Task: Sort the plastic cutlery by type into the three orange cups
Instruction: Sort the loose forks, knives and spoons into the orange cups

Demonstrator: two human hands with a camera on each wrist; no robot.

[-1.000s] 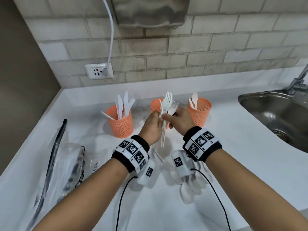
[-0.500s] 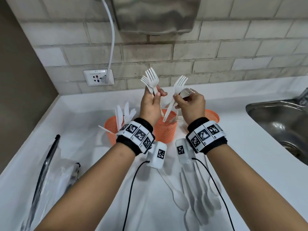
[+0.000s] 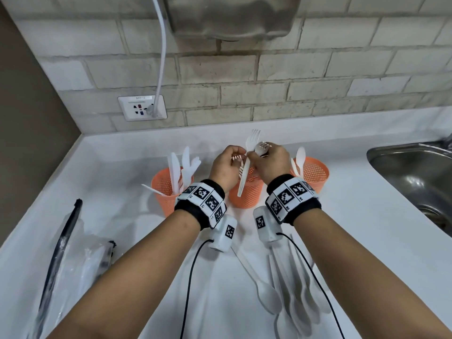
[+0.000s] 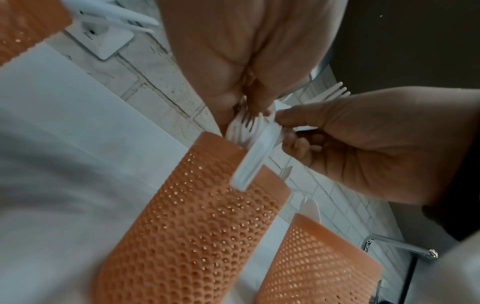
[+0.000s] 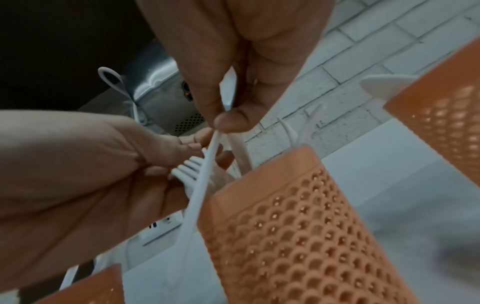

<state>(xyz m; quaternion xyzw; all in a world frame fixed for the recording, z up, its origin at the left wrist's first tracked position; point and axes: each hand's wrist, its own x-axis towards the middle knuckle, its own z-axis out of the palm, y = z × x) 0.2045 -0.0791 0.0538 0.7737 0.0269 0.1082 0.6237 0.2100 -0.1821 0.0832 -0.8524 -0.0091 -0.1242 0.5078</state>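
Three orange mesh cups stand in a row: the left cup holds knives, the middle cup has fork tines showing inside, and the right cup holds spoons. Just above the middle cup's mouth, my left hand pinches white forks. My right hand pinches a fork by its neck, tines up, its handle hanging in front of the middle cup; a second fork head shows in the same hand. Several spoons lie on the counter near me.
A steel sink is sunk into the white counter at the right. A crumpled plastic bag lies at the left. On the brick wall are a socket and a steel box.
Both hands came down from in front of the wall to the middle cup, still holding forks. The left hand's forks, upright before, now sit low at the cup's mouth.
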